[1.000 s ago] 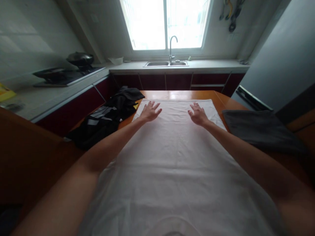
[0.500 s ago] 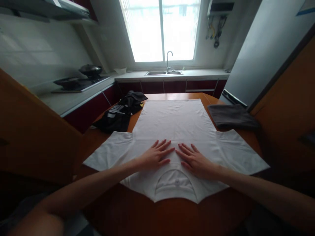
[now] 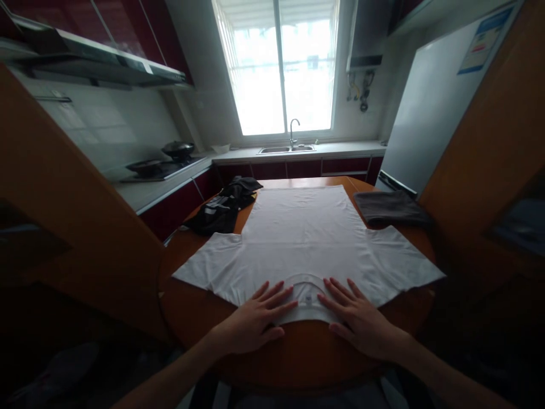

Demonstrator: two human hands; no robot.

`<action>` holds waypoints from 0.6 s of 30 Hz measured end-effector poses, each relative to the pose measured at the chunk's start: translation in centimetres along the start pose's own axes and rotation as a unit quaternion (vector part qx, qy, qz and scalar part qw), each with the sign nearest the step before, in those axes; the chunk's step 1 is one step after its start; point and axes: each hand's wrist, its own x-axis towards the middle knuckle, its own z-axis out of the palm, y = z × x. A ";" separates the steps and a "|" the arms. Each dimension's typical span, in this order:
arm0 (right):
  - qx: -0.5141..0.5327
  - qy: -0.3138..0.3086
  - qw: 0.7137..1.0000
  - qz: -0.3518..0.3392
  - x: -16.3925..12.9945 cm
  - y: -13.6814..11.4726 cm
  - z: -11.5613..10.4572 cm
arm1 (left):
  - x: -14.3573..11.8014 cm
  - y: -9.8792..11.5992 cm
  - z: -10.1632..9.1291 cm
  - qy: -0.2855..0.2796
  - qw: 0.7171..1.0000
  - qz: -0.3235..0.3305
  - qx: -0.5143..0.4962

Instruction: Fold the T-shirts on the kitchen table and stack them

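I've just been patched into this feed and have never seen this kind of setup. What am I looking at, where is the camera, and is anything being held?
There is no machine here: a person works with two bare hands, and the single camera sits on their head, looking forward and down, so the arms enter from the bottom edge. The left hand and right hand lie flat and open at the collar end of a white T-shirt spread face-down on a round wooden table. Nothing is gripped. On the table's far left lies a heap of black clothing, on the far right a folded dark grey cloth. Behind are a kitchen counter with a sink under a window, and a stove at left.
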 end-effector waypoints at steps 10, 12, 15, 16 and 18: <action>0.000 0.060 0.997 0.038 -0.5 0.0 0.9 | -1.3 1.0 1.4 0.062 0.997 -0.043 -0.033; 0.002 0.078 0.996 0.045 -0.5 0.4 1.3 | -1.4 0.8 1.6 0.094 0.993 -0.059 -0.048; -0.004 0.089 0.995 0.042 -0.4 0.8 1.7 | -1.5 0.5 2.0 0.134 0.986 -0.081 -0.060; -0.008 0.090 0.995 0.040 -0.3 0.8 1.7 | -1.5 0.4 2.1 0.141 0.984 -0.087 -0.063; -0.017 0.088 0.995 0.037 -0.3 0.9 1.8 | -1.4 0.2 2.3 0.155 0.981 -0.099 -0.068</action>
